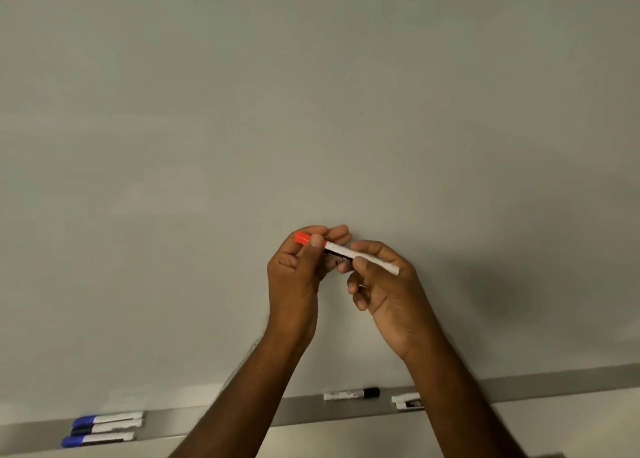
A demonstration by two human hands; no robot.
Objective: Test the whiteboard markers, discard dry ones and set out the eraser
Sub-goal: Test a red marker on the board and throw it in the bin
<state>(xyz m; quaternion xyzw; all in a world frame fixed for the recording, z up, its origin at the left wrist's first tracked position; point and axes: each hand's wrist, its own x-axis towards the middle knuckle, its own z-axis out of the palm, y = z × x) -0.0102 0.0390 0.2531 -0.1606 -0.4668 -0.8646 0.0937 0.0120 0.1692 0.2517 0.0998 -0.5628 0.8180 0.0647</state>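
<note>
Head view showed my left hand (299, 267) pinching the orange cap of the white-barrelled whiteboard marker (346, 251), my right hand (384, 284) gripping its barrel just beside. A straight, steady pull apart seemed best.

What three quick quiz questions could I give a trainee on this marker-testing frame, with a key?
1. True or false: the red-capped marker is already uncapped.
2. Which hand grips the cap end? A left hand B right hand
3. What lies at the left end of the tray?

Key: 1 false, the cap is on. 2 A. 3 Three markers stacked side by side, two with blue caps and one with a darker cap.
</note>
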